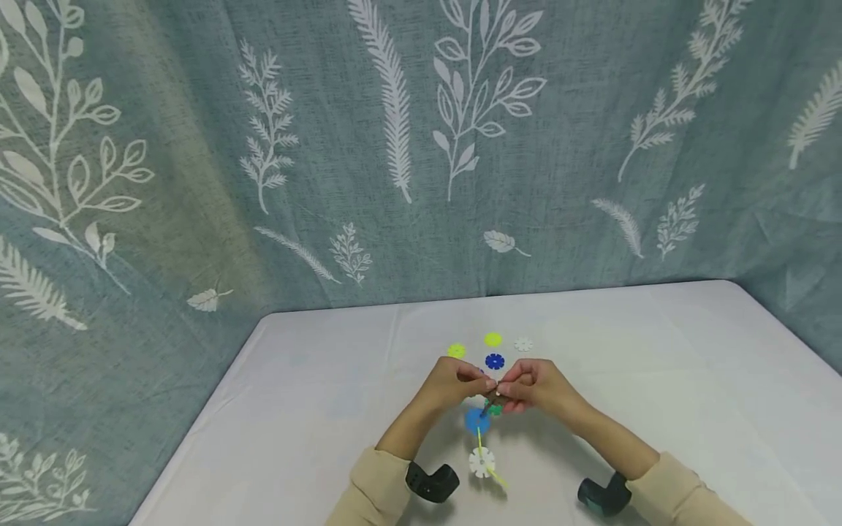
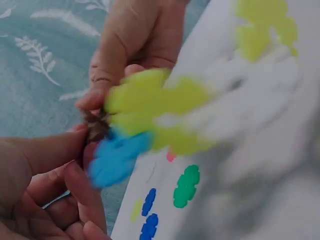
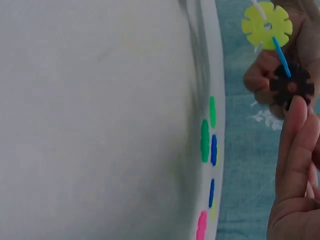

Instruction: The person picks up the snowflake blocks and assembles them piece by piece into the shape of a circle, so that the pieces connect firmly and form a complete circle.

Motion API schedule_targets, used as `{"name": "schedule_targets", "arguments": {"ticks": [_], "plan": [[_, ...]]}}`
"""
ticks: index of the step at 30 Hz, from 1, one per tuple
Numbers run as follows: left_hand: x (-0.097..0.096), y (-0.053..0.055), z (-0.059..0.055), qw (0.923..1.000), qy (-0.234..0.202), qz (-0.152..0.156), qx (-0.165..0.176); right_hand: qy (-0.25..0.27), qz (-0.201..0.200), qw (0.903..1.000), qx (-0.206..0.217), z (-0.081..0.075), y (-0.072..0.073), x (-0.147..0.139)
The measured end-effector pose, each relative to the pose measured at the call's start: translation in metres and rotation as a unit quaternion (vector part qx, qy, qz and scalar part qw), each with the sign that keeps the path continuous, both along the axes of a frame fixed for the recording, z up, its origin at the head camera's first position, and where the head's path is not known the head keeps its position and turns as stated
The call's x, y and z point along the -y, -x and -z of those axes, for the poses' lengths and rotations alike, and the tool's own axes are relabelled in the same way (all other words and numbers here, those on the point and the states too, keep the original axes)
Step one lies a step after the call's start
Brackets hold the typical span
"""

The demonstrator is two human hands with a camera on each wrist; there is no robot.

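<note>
My left hand [image 1: 454, 386] and right hand [image 1: 536, 387] meet above the table, fingertips close together. Both pinch a dark brown notched disc [image 3: 292, 87], partly hidden by the fingers. A chain of slotted discs hangs from it: a light blue disc [image 1: 476, 421], a yellow-green disc [image 2: 155, 97], a white disc [image 1: 482, 462] and another yellow-green disc [image 2: 264, 25] at the end. In the left wrist view the chain is blurred and stretches right from the fingertips. Whether a further small piece lies between the fingertips, I cannot tell.
Loose notched discs lie on the white table [image 1: 316, 409] beyond and below the hands: yellow-green [image 1: 457, 351], yellow [image 1: 492, 339], dark blue [image 1: 495, 361], white [image 1: 522, 344], green [image 2: 187, 186] and pink [image 3: 201, 225]. A patterned teal curtain [image 1: 421, 241] hangs behind the table.
</note>
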State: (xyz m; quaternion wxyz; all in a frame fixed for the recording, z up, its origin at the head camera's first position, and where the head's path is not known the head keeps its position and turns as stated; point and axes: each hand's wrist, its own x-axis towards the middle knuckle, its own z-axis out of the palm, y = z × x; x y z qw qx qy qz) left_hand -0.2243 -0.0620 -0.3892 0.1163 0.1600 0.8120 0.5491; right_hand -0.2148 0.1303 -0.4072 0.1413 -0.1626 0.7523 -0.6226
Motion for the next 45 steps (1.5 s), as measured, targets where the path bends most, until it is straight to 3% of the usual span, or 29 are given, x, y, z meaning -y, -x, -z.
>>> {"name": "schedule_targets", "arguments": {"ticks": [4, 8, 9, 14, 18, 22, 30, 38, 45], "plan": [[0.003, -0.002, 0.003, 0.9996, 0.018, -0.017, 0.015, -0.077, 0.04, 0.9941, -0.066, 0.0, 0.009, -0.014], [0.006, -0.003, 0.006, 0.9982, 0.026, -0.033, 0.042, -0.194, 0.089, 0.9687, -0.127, 0.003, 0.022, -0.037], [0.007, -0.003, 0.007, 0.9981, 0.021, -0.033, 0.047, -0.215, 0.089, 0.9633, -0.134, 0.005, 0.024, -0.041], [0.008, -0.004, 0.012, 0.9979, -0.001, -0.032, 0.057, -0.251, 0.067, 0.9568, -0.13, 0.017, 0.032, -0.043], [0.004, -0.004, 0.014, 0.9972, 0.002, -0.038, 0.065, -0.279, 0.078, 0.9463, -0.143, 0.023, 0.033, -0.04], [0.001, -0.004, 0.016, 0.9967, -0.003, -0.048, 0.066, -0.281, 0.093, 0.9415, -0.161, 0.02, 0.029, -0.038], [-0.001, -0.003, 0.011, 0.9943, 0.003, -0.078, 0.073, -0.209, 0.078, 0.9539, -0.201, -0.003, 0.005, -0.02], [-0.002, -0.008, 0.007, 0.994, -0.002, -0.078, 0.076, -0.213, 0.112, 0.942, -0.235, -0.007, -0.01, -0.004], [-0.006, -0.013, 0.008, 0.9931, -0.009, -0.09, 0.075, -0.207, 0.113, 0.9233, -0.303, -0.002, -0.014, -0.002]]}}
